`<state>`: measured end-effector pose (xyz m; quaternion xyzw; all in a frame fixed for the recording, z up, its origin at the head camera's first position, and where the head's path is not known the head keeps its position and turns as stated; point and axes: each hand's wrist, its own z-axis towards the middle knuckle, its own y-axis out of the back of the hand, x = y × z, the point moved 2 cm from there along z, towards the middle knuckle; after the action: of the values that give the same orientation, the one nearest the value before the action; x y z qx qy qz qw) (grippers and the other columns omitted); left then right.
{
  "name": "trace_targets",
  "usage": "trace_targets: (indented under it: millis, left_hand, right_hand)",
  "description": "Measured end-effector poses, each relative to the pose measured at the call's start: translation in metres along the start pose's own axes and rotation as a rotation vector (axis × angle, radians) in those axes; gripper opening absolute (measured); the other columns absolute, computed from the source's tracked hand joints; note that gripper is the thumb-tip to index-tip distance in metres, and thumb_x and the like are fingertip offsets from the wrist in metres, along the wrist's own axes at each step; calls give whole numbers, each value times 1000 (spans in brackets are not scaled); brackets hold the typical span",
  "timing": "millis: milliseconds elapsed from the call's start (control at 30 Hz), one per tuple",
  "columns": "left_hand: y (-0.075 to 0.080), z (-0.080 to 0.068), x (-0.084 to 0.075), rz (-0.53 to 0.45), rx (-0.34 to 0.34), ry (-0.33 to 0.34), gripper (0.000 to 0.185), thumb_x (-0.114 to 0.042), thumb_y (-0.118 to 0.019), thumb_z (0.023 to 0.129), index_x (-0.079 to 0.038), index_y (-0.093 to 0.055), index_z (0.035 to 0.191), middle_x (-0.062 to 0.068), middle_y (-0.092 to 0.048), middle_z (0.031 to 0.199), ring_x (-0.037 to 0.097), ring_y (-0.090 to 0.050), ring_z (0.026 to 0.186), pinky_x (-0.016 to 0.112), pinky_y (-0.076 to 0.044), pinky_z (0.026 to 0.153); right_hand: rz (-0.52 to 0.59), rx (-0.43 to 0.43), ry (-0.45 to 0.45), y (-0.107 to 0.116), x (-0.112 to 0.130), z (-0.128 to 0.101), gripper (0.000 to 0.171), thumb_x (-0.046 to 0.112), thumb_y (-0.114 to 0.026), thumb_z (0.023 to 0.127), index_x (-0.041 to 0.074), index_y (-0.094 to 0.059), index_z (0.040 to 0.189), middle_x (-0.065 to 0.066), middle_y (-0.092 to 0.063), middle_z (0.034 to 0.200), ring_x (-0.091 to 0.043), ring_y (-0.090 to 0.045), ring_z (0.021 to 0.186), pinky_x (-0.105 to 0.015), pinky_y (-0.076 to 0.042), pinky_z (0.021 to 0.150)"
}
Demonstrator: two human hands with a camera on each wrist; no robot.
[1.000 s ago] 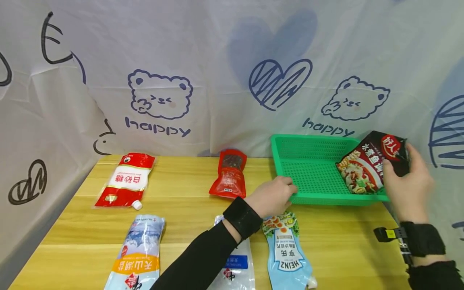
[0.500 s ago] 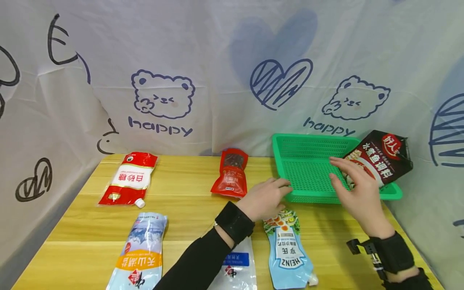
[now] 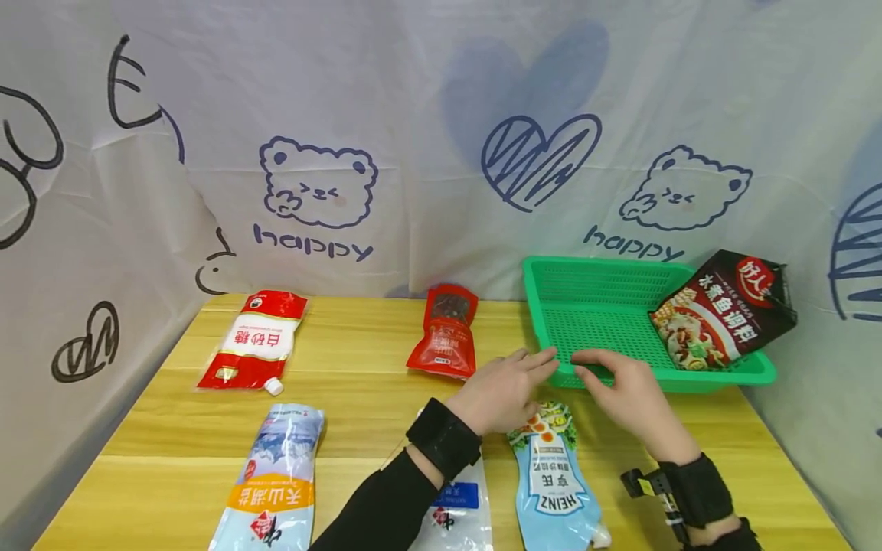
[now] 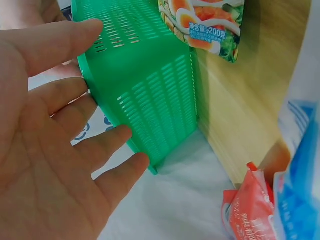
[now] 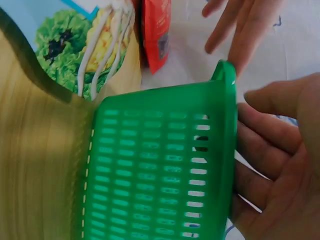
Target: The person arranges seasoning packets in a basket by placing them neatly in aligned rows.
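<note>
My left hand (image 3: 499, 386) is at the near left corner of a green plastic basket (image 3: 599, 329), its fingers extended along the rim. In the left wrist view the fingertips (image 4: 120, 132) lie against the basket's edge. Close by, my right hand (image 3: 630, 394) reaches the front rim with thumb and fingers apart. The right wrist view has its fingers (image 5: 270, 130) behind the rim and the thumb just off it. A dark red and black seasoning packet (image 3: 723, 314) leans inside the basket's right end. Below the hands lies a light blue Heinz salad dressing pouch (image 3: 554, 490).
A red pouch (image 3: 444, 329) lies left of the basket. Farther left are a red and white sugar bag (image 3: 251, 344) and a blue and orange salt bag (image 3: 272, 482). My left sleeve partly covers a silver pouch (image 3: 458, 520). A printed cloth (image 3: 427, 99) hangs behind the table.
My right hand has let go of the seasoning packet, which now leans in the basket, and has moved left to the front rim. The left hand has stayed near the basket's left corner.
</note>
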<state>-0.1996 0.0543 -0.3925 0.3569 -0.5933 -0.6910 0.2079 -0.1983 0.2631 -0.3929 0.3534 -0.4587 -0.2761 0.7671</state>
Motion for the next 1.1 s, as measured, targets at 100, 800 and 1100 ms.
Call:
trace_targets:
  millis: [100,800,1100]
  left_hand:
    - [-1,-2,2,-11,-40,-12,63,-25,-70,101,-15,-45,158,0,-33,168,30,-39,151,45,-39,119]
    - [78,-69,120,-168,-409,231,38,-11,-71,98,-4,-65,134,13,-63,133,29,-61,120,43,-54,103]
    - [103,-125,194,-96,-368,460,41,-15,-65,102,-5,-61,141,17,-57,140,37,-59,123,55,-53,100]
  right_hand:
    - [8,40,-36,-5,-2,0,26,16,-66,104,4,-72,125,-20,-72,123,-38,-69,104,-54,-57,83]
    - [52,49,-72,-12,-7,2,31,31,-71,101,9,-75,122,-16,-71,123,-42,-64,116,-61,-50,96]
    - [40,50,-65,-13,-8,4,30,31,-71,101,8,-75,120,-15,-72,121,-42,-64,115,-62,-49,96]
